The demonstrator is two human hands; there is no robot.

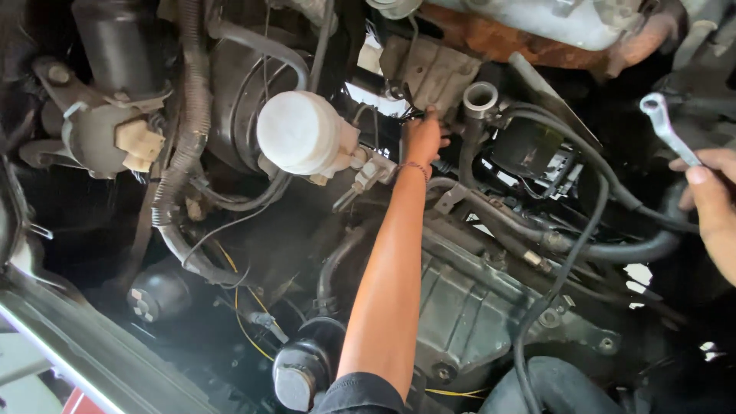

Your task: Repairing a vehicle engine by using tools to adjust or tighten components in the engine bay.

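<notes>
Seen from above, an open engine bay crowded with hoses, wiring and cast metal. Left hand stretched deep into the bay at the end of a bare forearm, fingers curled down onto a dark fitting just below a grey metal bracket; fingertips hidden behind the knuckles, so no telling whether pinching or only pressing. Thin bracelet at the wrist, dark sleeve cuff at the bottom edge.

Right hand at the far right edge, closed around the shank of a silver ring spanner, ring end raised up and left, clear of the engine and well apart from the left hand.

Just left of the reaching hand, a white round-capped fluid reservoir with its pale plastic connectors almost touching the wrist. Just right of it, an open grey pipe stub standing upright, then a black box-shaped component. Thick black hoses curving between the two hands, crossing over the ribbed gearbox casing below the forearm. At far left, a corrugated black conduit running down past a grey motor housing. Rusted orange metal along the top. Thin yellow wire trailing through the dark lower left.
</notes>
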